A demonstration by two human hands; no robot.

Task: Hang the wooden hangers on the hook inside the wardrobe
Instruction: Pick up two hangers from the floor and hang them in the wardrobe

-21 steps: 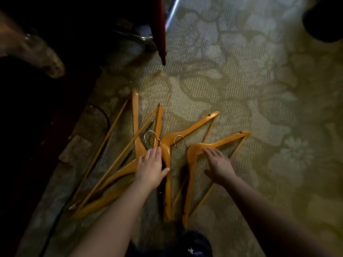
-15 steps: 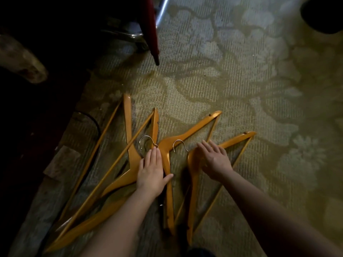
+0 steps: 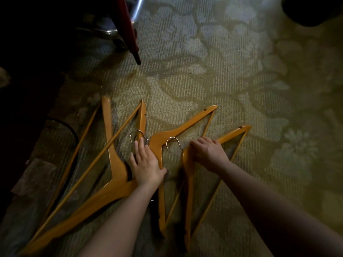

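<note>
**A:** What changed?
**B:** The right hand [image 3: 207,154], flat a moment ago, now curls round the neck of the rightmost hanger [image 3: 189,191]. I think a pickup is starting.
**A:** And the left hand [image 3: 146,164]?
**B:** Fingers straight, resting against the middle hanger [image 3: 181,127] (everything is still on the carpet [image 3: 222,71]).

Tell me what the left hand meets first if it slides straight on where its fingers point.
Most likely the metal hook of a wooden hanger, just past the fingertips of the left hand; they may even touch it, since depth is unclear.
</note>
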